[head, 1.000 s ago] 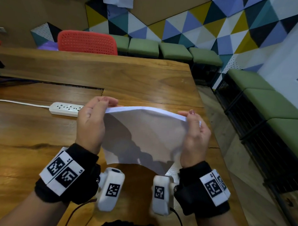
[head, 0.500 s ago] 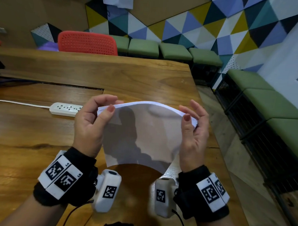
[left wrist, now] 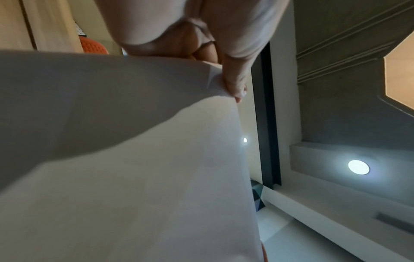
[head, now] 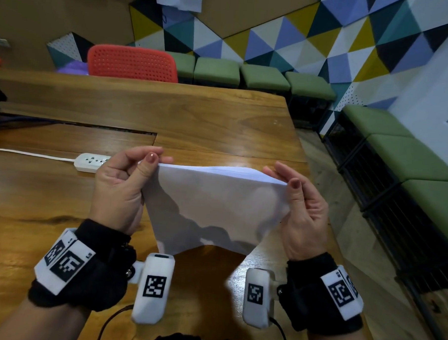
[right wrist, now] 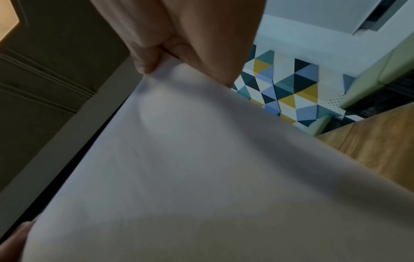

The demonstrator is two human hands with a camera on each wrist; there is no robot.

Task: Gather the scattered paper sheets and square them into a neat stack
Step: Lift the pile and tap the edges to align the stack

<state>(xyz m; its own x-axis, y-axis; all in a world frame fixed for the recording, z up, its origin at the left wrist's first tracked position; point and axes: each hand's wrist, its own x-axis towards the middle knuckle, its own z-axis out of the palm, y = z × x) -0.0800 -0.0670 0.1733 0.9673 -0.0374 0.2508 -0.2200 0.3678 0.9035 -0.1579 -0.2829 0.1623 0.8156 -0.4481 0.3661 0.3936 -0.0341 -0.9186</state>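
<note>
1. Both hands pinch the paper sheets [head: 211,205]: left hand [head: 119,188] at the top left corner, right hand [head: 303,212] at the top right.
2. Sheets hang above the tabletop [head: 199,122], near its right edge.
3. Power strip [head: 92,161] lies just beyond the left hand.

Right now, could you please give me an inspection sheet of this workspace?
Surface: wooden table, bare wood around the hands.
Job's things: paper sheets held upright above the table, top edges uneven.
Clutter: nothing seen.
Hands: left hand pinches the left top corner; right hand pinches the right.
Cables: power strip with white cord on the table.
Surroundings: red chair, green benches, patterned wall.
</note>
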